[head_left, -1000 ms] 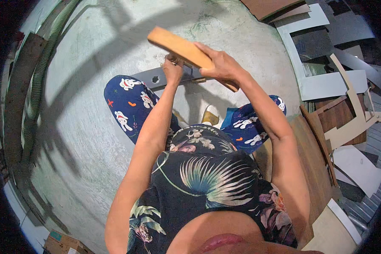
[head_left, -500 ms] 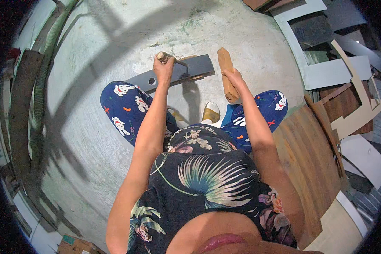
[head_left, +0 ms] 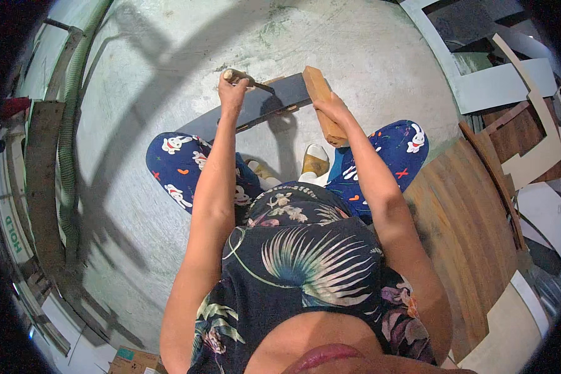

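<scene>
My left hand (head_left: 232, 98) is closed round the pale handle of a chisel (head_left: 235, 76). The chisel's dark blade slants right and down toward a long grey board (head_left: 293, 92) on the floor; whether its tip touches the board I cannot tell. In my right hand (head_left: 334, 110) is a thick wooden block (head_left: 316, 84), gripped along its lower half. The block's upper end overlaps the board's right end in view, and contact between them cannot be made out. Part of the board is hidden behind my left forearm.
Thin strips of wood (head_left: 288, 110) show along the board's edges. Brown wooden panels (head_left: 458, 230) and pale cut-out sheets (head_left: 492, 87) lie to the right. A ribbed green hose (head_left: 70, 143) runs down the left side beside a dark beam (head_left: 43, 181). A cardboard box (head_left: 134, 361) stands lower left.
The wooden block has moved left, from beside the board to overlapping its right end. My left hand has shifted slightly left and up with the chisel. A dark hole in the board no longer shows.
</scene>
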A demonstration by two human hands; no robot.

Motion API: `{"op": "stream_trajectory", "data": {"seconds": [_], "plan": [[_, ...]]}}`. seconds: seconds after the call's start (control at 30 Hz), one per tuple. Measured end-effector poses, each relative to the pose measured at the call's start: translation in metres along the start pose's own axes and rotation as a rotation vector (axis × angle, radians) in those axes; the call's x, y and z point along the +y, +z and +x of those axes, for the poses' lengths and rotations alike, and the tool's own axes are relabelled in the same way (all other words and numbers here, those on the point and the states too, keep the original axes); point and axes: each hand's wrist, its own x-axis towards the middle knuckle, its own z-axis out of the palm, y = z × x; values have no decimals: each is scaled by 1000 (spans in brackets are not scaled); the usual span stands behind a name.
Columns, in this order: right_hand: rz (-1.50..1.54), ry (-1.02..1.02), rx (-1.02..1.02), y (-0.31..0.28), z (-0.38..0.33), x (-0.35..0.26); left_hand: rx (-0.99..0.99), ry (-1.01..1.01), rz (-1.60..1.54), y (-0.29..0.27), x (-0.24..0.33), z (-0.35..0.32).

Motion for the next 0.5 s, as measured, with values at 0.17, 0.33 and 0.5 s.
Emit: {"op": "stream_trajectory", "data": {"seconds": [0.17,0.33,0.5], "plan": [[-52,31,-11,8,9,9,-158,58,91,-10,-1,33],[-130,50,75,11,27,45,-231,3,237,15,19,44],[-69,26,29,15,16,25,-225,83,332,15,9,69]]}}
